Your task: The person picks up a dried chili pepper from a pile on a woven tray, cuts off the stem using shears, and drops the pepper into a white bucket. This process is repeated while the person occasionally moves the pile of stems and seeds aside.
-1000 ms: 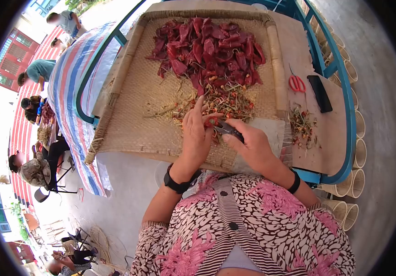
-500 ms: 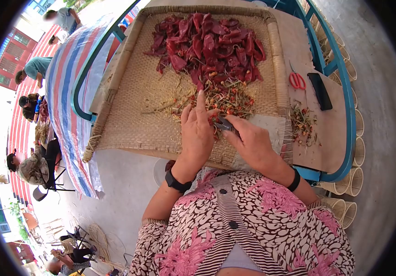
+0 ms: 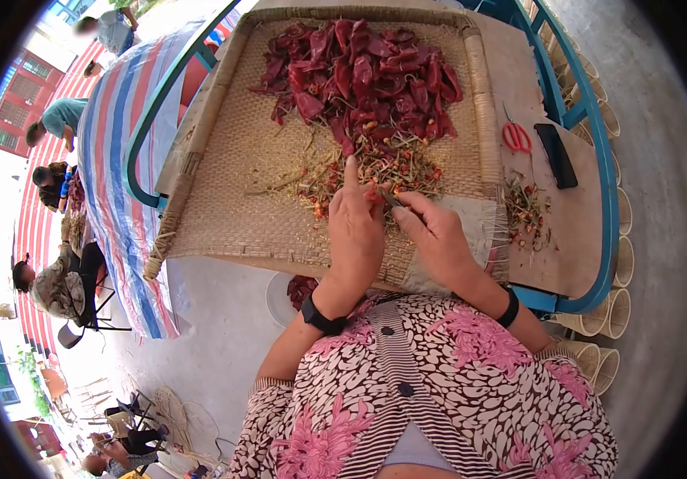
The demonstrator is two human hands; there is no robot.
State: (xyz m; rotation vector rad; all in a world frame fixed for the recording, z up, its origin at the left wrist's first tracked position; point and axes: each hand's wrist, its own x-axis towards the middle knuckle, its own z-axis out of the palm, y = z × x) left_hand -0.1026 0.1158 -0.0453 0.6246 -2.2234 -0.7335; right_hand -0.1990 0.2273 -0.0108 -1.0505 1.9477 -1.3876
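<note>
My left hand (image 3: pixel 357 231) is over the near part of a woven tray (image 3: pixel 207 211). Its index finger points away from me while the thumb and other fingers pinch a red piece of dried chili pepper (image 3: pixel 374 194). My right hand (image 3: pixel 441 239) grips a small dark metal tool (image 3: pixel 391 199), its tip against the pepper piece; most of it is hidden by my fingers. Just beyond my fingertips lies a heap of cut stems and red pepper caps (image 3: pixel 399 168). Farther back on the tray is a large pile of dark red dried peppers (image 3: pixel 359 76).
Right of the tray are red-handled scissors (image 3: pixel 516 137), a black phone (image 3: pixel 556 156) and a small stem pile (image 3: pixel 527 209). A blue metal rail (image 3: pixel 608 223) edges the cart. On the floor stands a clear basin (image 3: pixel 277 299) with peppers. Several people sit or stand at left.
My left hand has shifted slightly right. The right hand has turned the tool, so less of it shows. More of the basin of peppers on the floor is visible.
</note>
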